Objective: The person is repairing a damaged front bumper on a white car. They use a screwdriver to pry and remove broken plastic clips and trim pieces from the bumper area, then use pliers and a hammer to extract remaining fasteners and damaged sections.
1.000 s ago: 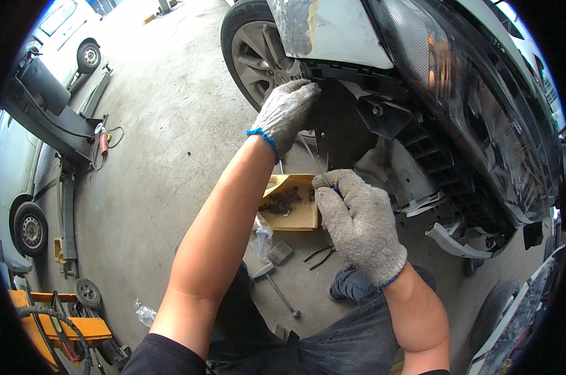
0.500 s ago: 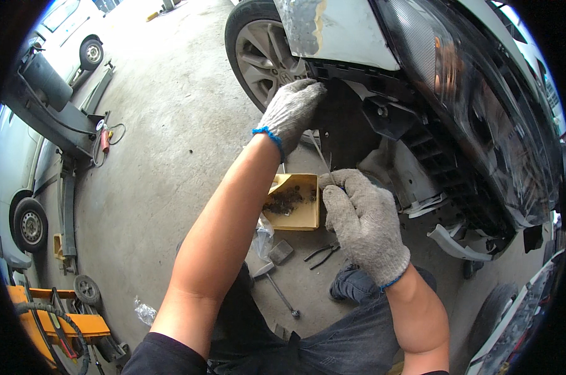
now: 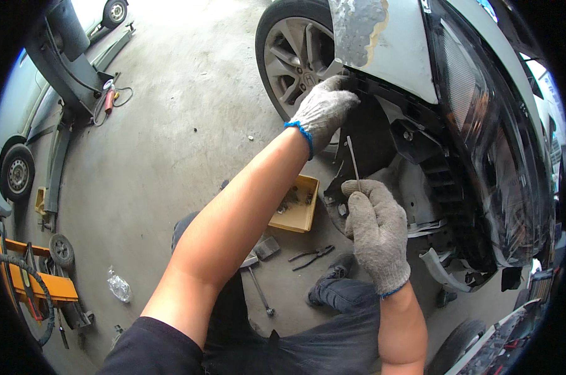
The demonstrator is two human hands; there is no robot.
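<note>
My left hand (image 3: 328,112), in a white knit glove with a blue cuff, reaches to the lower edge of the pale fender (image 3: 392,47), beside the car wheel (image 3: 298,59). Its fingers are curled in at that edge, and whatever they pinch is hidden. Lower and to the right, my right hand (image 3: 378,234), in a greyish glove, is closed on a thin metal rod (image 3: 354,159). The rod points up toward the dark wheel-arch liner (image 3: 370,134), its lower end hidden in the glove. Bare bodywork shows on the fender.
A yellow bin (image 3: 301,219) with small parts stands below my left forearm. Pliers (image 3: 312,256) and a hammer-like tool (image 3: 258,289) lie on the floor by my legs. The headlight (image 3: 476,106) and loose trim (image 3: 442,270) are at right. A lift post (image 3: 70,75) stands left.
My view has shifted, so the car sits farther right in the picture. The rod in my right hand is more upright. My left hand stays at the fender edge.
</note>
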